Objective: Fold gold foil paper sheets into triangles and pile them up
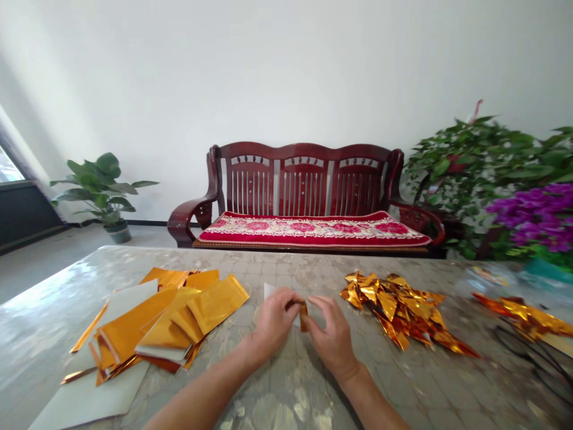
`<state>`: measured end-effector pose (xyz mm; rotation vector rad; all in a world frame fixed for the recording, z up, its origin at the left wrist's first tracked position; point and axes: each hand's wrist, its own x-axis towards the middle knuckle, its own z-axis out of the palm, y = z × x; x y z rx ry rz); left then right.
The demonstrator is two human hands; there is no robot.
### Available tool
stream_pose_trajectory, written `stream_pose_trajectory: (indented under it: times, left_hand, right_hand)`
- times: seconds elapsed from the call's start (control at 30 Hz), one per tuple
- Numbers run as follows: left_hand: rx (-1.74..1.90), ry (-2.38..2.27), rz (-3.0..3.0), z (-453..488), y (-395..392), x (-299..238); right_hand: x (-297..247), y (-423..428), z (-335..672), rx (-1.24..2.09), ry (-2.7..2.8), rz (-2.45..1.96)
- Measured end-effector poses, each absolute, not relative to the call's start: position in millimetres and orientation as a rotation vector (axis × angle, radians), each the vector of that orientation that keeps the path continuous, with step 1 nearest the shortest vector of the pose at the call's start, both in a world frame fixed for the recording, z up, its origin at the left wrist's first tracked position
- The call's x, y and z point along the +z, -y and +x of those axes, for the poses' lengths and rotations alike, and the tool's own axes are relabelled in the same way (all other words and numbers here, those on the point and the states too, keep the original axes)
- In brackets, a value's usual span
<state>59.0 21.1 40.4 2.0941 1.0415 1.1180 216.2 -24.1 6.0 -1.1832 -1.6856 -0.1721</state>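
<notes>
My left hand (276, 319) and my right hand (330, 332) meet over the table, pinching a small folded piece of gold foil (303, 316) between their fingers. A white paper slip (270, 291) shows behind my left hand, partly hidden by it. To the left lies a loose stack of flat gold foil sheets (172, 319). A heap of folded gold foil pieces (398, 310) sits just right of my right hand. Farther right lies more crumpled gold foil (521, 316).
The table (224, 263) has a glossy, clear-covered, mottled top. White sheets (85, 400) lie under the foil stack, and dark wires (532, 352) lie at the right. Behind the table stand a dark red wooden bench (304, 179), potted plants and purple flowers (532, 212).
</notes>
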Motion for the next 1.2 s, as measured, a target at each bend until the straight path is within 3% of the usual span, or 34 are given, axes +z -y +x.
stream_pose_trajectory:
  times: [0.2, 0.53, 0.77, 1.2]
  left_hand:
    - [1.208, -0.935, 1.95, 43, -26, 17]
    - [0.729, -1.165, 2.795, 14, -1, 7]
    - [0.525, -1.226, 2.76, 11, -6, -1]
    - [0.567, -1.428, 2.205, 11, -19, 0]
  right_hand:
    - [8, 27, 229, -0.298, 1.884, -1.326]
    - [6, 37, 212, -0.476, 2.15, -1.346]
    - [0, 34, 211, -0.288, 2.246, -1.454]
    - [-3, 23, 227, 0.174, 2.114, -1.599]
